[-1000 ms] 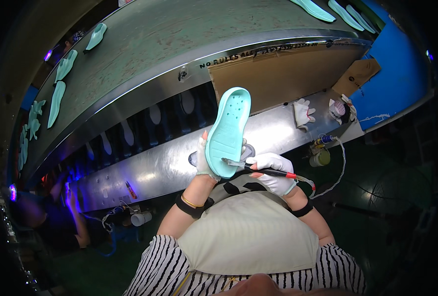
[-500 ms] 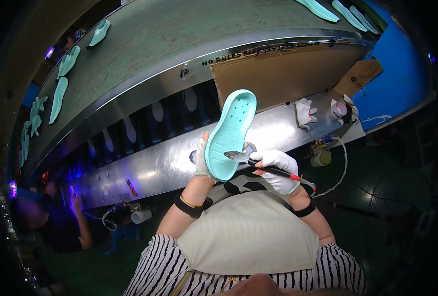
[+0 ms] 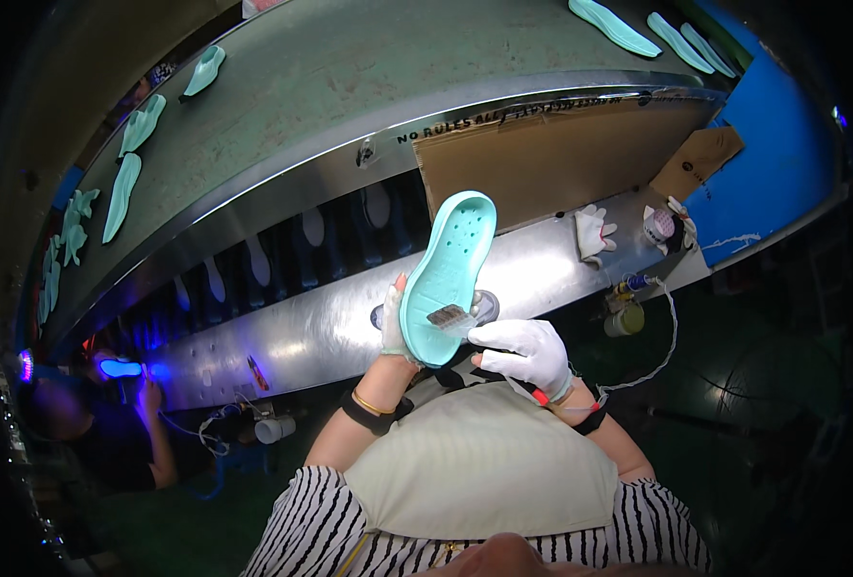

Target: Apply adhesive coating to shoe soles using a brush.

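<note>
A turquoise shoe sole (image 3: pixel 453 258), with small holes toward its far end, is tilted upright in front of me. My left hand (image 3: pixel 393 322), in a white fingerless-tipped glove, grips its left edge near the heel. In my right hand (image 3: pixel 525 348), also gloved in white, is a flat brush (image 3: pixel 452 319). Its wide bristles lie against the inner face of the sole, in the lower half. The brush's dark handle with a red part runs under my right palm, partly hidden; a white tube leads off from that end.
Beyond a metal ledge (image 3: pixel 306 337) runs a green conveyor belt (image 3: pixel 350 82) bearing several turquoise soles (image 3: pixel 124 197). A cardboard sheet (image 3: pixel 561 154) covers part of its side. On the ledge lies a white glove (image 3: pixel 594 233). A small container (image 3: pixel 624 320) hangs at right. A co-worker (image 3: pixel 109 423) sits at left.
My right hand has turned over, its back now upward, and the brush has turned so its flat bristles show. The sole has dropped slightly toward me. The co-worker now has a blue-lit sole.
</note>
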`<control>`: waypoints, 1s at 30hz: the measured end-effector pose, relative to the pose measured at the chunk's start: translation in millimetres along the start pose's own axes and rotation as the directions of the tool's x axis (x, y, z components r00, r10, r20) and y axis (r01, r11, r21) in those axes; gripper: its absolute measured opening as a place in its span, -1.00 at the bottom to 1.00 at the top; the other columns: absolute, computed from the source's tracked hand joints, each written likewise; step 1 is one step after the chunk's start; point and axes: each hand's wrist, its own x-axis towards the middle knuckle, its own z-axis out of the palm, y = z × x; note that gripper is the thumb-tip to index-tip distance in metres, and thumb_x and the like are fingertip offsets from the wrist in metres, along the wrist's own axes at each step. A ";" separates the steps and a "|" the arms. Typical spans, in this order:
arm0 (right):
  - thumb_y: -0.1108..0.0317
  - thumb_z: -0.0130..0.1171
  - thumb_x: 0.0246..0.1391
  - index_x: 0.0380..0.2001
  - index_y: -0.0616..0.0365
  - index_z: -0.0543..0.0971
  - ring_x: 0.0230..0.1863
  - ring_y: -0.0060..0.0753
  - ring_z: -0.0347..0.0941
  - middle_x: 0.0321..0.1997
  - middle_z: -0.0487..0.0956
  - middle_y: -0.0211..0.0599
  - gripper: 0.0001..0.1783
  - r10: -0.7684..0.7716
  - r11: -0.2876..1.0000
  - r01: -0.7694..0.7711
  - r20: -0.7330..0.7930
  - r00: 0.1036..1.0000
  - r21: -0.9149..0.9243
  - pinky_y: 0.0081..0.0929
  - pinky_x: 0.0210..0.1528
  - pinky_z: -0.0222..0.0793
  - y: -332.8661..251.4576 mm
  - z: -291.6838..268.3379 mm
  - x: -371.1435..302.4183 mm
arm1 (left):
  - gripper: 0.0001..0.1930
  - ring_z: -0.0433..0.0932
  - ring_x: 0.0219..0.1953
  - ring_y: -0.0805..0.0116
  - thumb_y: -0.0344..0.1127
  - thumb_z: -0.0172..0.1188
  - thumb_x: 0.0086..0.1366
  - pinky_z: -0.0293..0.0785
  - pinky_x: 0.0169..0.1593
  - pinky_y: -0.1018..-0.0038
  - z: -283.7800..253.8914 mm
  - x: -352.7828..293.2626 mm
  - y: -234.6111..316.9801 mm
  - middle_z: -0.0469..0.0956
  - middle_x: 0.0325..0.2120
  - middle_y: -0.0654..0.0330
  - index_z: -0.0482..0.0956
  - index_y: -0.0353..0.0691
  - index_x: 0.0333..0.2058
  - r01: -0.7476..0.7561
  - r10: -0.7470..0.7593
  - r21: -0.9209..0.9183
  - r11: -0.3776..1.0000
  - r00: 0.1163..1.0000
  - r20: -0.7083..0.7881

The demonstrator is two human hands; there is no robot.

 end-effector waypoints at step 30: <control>0.67 0.18 -0.07 -0.32 0.27 0.50 -0.22 -0.52 0.49 -0.23 0.57 -0.24 -0.81 0.684 0.336 -0.369 0.045 0.728 0.866 -0.62 -0.13 0.43 1.5 34.3 -15.9 | -0.15 0.40 -0.04 0.09 0.26 0.01 0.09 0.40 0.03 0.22 23.6 5.5 -6.5 0.33 -0.01 -0.04 0.14 -0.32 0.17 -0.156 0.162 -0.095 0.983 0.985 0.056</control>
